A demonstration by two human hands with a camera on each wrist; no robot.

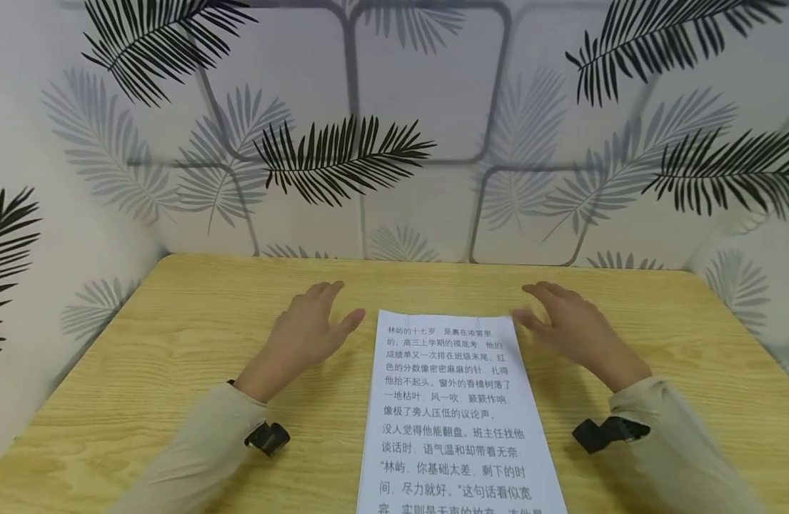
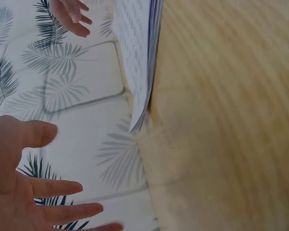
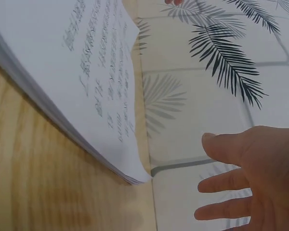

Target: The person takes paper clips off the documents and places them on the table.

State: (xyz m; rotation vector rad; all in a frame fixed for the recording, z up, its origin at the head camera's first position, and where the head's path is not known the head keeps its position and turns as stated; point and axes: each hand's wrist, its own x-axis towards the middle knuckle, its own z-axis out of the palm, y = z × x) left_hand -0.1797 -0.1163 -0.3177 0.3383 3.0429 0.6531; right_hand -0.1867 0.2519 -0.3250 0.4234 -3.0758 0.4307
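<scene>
A stack of printed paper (image 1: 455, 414) lies on the wooden table, its top sheet covered in lines of Chinese text. Left of its far corner is my left hand (image 1: 307, 335), apart from the sheets, fingers extended and thumb spread. On the other side, my right hand (image 1: 570, 328) is held near the far right corner, thumb overlapping that corner in the head view. Both hands hold nothing. Several layered sheets show along the edge of the paper stack (image 3: 86, 96) in the right wrist view, and the far corners curl slightly.
The light wooden table (image 1: 195, 335) runs back to a wall (image 1: 420, 214) with a leaf pattern. Black bands (image 1: 268, 437) with small devices sit on both wrists over long pale sleeves (image 1: 201, 450). The near end of the paper is cut off by the frame.
</scene>
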